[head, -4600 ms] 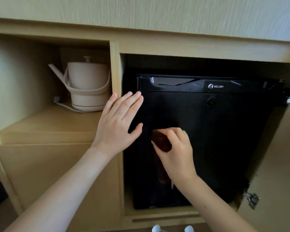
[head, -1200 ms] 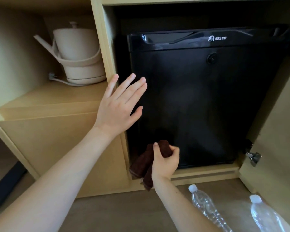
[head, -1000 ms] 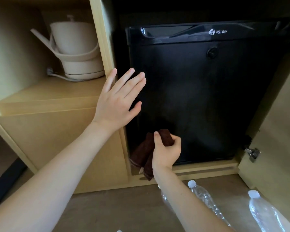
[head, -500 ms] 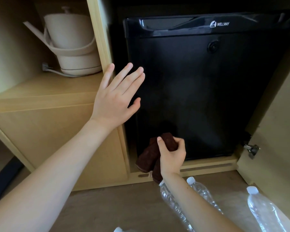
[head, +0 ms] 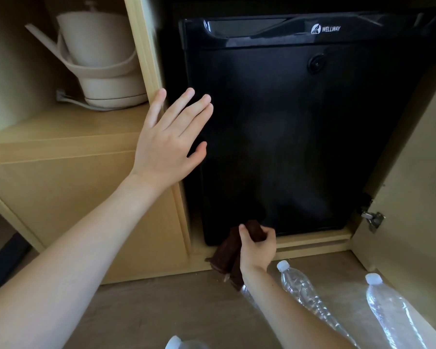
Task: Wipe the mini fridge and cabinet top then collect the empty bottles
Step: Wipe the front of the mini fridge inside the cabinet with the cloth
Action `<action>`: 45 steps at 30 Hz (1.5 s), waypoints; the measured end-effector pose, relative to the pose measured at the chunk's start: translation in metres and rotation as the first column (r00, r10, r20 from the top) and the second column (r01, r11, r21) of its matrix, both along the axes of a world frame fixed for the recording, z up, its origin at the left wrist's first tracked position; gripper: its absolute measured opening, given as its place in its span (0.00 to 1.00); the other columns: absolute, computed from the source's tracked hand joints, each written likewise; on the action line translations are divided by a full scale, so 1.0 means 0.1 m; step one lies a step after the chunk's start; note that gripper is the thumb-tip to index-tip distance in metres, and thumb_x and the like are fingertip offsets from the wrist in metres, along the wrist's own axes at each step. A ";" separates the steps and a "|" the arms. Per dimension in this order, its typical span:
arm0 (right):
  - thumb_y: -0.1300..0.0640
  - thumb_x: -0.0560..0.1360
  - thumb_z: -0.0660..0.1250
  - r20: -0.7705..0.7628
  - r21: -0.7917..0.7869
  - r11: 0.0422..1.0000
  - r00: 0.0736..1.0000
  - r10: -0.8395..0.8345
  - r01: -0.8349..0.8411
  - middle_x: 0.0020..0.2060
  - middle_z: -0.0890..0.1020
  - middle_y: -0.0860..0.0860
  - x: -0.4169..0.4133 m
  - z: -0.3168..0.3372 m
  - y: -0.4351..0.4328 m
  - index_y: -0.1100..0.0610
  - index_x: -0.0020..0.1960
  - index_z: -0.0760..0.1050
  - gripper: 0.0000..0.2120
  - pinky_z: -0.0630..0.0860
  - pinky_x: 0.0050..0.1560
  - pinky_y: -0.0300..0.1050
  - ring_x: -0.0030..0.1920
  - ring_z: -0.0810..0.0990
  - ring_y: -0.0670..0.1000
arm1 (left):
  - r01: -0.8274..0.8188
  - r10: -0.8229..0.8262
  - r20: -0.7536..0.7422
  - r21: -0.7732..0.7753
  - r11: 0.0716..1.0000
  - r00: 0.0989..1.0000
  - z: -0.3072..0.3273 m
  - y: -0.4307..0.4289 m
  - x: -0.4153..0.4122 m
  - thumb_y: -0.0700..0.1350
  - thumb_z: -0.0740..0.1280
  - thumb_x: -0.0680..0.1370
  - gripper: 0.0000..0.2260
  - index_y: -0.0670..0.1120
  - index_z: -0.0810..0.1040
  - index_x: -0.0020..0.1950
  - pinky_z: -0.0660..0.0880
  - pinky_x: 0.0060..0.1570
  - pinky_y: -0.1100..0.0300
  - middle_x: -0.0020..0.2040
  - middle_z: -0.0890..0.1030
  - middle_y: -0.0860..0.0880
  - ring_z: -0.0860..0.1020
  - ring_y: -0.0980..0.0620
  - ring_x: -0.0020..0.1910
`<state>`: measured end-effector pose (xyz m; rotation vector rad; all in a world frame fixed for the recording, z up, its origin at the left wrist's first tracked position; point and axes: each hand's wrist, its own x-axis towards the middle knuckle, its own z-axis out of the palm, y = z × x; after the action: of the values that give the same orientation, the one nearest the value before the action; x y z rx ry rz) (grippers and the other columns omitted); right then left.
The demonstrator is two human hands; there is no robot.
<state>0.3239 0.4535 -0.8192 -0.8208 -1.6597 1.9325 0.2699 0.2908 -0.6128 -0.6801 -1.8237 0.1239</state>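
Lower now, right hand [head: 258,249] grips one cloth [head: 227,255]; three bottles [head: 300,288].

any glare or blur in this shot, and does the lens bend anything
Head view: glare streaks run along the glossy top band of the mini fridge, while its door below reads nearly featureless black; the kettle and the wooden divider look slightly soft; straight cabinet edges bow outward from wide-angle distortion; the left hand and the right hand, gripping the brown cloth, stay sharp.

Bottles [head: 302,290] crowd the floor [head: 149,306] (left side bare).
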 end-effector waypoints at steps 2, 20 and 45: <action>0.58 0.72 0.77 0.019 -0.012 1.000 1.000 -0.005 0.005 0.45 0.80 0.50 0.02 -0.05 0.03 0.55 0.49 0.74 0.13 0.73 0.46 0.39 0.50 0.80 0.52 | 0.002 -0.002 0.005 0.001 1.000 1.000 0.00 0.01 0.00 0.47 0.65 0.79 0.22 0.43 0.73 0.72 0.53 0.76 0.43 0.72 0.73 0.47 0.68 0.45 0.75; 0.62 0.70 0.75 -0.077 -0.073 0.994 0.994 0.074 -0.079 0.47 0.80 0.50 -0.03 0.28 -0.36 0.54 0.52 0.74 0.14 0.71 0.38 0.30 0.46 0.79 0.46 | 0.000 0.000 0.012 -0.012 1.000 1.000 0.02 -0.01 0.00 0.47 0.65 0.79 0.22 0.43 0.73 0.73 0.54 0.76 0.42 0.73 0.73 0.47 0.67 0.45 0.75; 0.61 0.69 0.77 -0.279 -0.059 0.992 0.956 0.093 -0.114 0.45 0.83 0.51 -0.06 1.37 -0.64 0.53 0.47 0.77 0.11 0.79 0.46 0.41 0.45 0.82 0.48 | 0.032 -0.032 0.069 -0.006 0.999 0.997 0.27 -0.18 0.05 0.43 0.67 0.78 0.22 0.45 0.73 0.73 0.55 0.77 0.46 0.73 0.73 0.49 0.66 0.44 0.75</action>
<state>0.3180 0.3897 -0.6826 -0.4702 -1.4965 2.0821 0.2746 0.2726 -0.5859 -0.7262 -1.8779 0.0871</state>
